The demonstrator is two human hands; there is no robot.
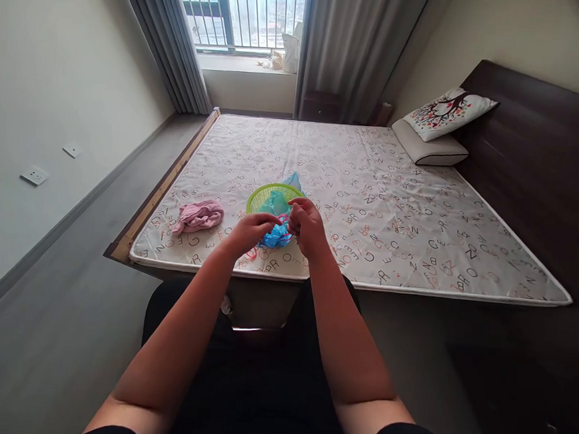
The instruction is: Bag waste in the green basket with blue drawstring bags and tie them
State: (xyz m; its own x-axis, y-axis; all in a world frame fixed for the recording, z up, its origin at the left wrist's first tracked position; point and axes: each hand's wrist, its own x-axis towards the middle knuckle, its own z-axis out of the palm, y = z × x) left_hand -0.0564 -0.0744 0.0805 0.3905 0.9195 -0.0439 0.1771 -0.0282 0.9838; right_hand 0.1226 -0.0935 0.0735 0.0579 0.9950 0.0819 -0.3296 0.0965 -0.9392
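Observation:
My left hand (254, 231) is closed in a pinch just in front of a green plastic basket (256, 196), its fingertips pointing right. Close beside it, my right hand (307, 228) is closed, with thumb and fingers pressed together. What either pinch holds is too small to make out. A crumpled blue plastic bag (274, 237) lies between and below the hands, with a thin pink strand (283, 218) by the fingertips. Inside the basket is a teal plastic bag (274, 202). Another light blue bag (294, 179) shows behind the rim.
Everything rests on a letter-print mattress (393, 232). A bunched pink cloth (199, 216) lies to the left. Two pillows (436, 138) sit by the dark headboard (536, 136). A wooden bed rail (161, 190) runs along the left side, and my knees are at the near edge.

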